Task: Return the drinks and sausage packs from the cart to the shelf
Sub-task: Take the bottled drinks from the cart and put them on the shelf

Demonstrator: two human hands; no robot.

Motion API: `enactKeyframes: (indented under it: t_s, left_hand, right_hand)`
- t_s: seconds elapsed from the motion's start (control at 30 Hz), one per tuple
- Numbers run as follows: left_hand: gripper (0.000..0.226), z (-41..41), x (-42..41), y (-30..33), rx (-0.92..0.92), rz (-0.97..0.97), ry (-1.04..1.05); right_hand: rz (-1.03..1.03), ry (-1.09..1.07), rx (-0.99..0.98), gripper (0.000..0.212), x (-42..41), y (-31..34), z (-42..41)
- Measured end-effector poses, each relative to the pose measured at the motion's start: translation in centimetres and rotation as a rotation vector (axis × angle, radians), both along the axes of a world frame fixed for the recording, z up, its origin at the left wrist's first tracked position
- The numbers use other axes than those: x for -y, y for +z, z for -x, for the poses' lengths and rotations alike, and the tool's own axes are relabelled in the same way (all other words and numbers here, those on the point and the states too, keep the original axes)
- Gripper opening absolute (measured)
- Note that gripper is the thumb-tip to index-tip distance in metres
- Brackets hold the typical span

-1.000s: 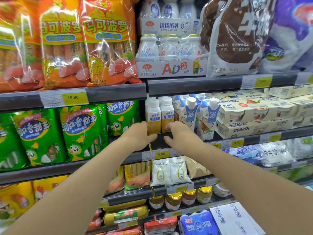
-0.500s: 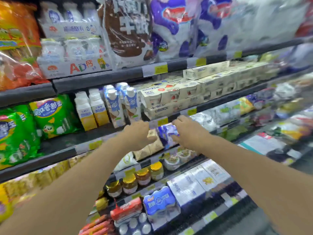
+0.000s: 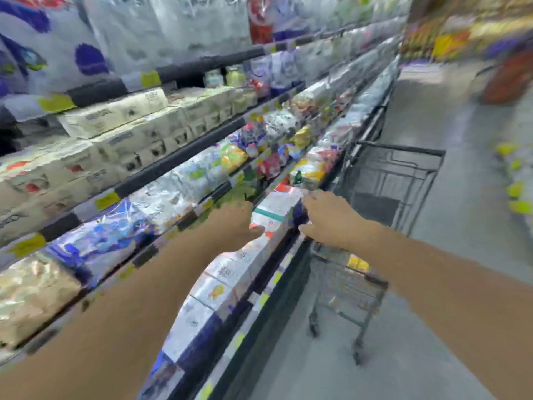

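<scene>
Heavily motion-blurred head view along a supermarket aisle. Left hand: outstretched over the shelf front, fingers relaxed and loosely spread, holding nothing, thumb tip overlapping a white carton with a teal band; contact not determinable through the blur. Right hand: outstretched beside the left, fingers extended and slightly parted, holding nothing, seen above the near rim of the cart. Hands apart, the white carton between them. Cart: dark wire shopping cart, parked on the grey floor just beside the lowest shelf tier, well right of the shelving face; a small yellow item visible through the wire in the basket, type not identifiable. Drinks and sausage packs: none distinguishable in either hand; cart contents otherwise unreadable. Shelf stock, top to bottom: large white-and-blue bags on the upper tier; stacked cream-coloured boxes on the tier below; clear-wrapped packets with blue and green print further down; white cartons lying in a row along the lowest tier. Yellow price tags along the dark shelf edges. Far side of aisle: blurred yellow and red goods, not identifiable.
</scene>
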State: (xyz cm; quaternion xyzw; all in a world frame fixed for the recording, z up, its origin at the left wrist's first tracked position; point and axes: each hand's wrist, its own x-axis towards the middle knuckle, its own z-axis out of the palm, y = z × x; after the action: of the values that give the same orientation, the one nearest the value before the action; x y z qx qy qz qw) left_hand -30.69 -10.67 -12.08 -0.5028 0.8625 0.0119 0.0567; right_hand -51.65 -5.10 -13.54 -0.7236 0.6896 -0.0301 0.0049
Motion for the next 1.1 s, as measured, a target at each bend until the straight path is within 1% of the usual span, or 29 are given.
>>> enactKeyframes:
  t_s: [0.1, 0.23, 0.5, 0.63, 0.73, 0.93, 1.1]
  left_hand:
    - [0.059, 7.5, 1.5, -1.9, -0.028, -0.056, -0.124]
    - [0.062, 16.0, 4.9, -4.5, -0.012, -0.105, -0.248]
    - [0.067, 28.8, 15.9, -9.0, 0.008, -0.158, -0.45]
    - [0.063, 34.1, 21.6, -10.7, 0.084, -0.15, -0.537]
    - [0.057, 37.6, 24.2, -12.8, 0.133, -0.174, -0.575]
    - [0.064, 44.2, 27.0, -18.2, 0.191, -0.246, -0.61]
    - [0.063, 48.6, 28.0, -23.0, 0.203, -0.35, -0.554]
  right_hand:
    - [-0.043, -0.124, 0.018, 0.058, -0.6, -1.7, 6.0]
    - [-0.104, -0.283, 0.023, 0.049, 0.3, -4.7, 13.1]
    - [-0.183, -0.517, 0.025, 0.05, 7.1, -9.1, 24.8]
    - [-0.195, -0.572, 0.017, 0.038, 11.3, -10.7, 29.0]
    - [-0.19, -0.599, 0.034, 0.032, 13.3, -12.4, 31.4]
    - [-0.276, -0.636, 0.064, 0.04, 16.0, -16.6, 35.8]
    - [-0.304, -0.609, 0.104, 0.043, 18.3, -21.4, 39.5]
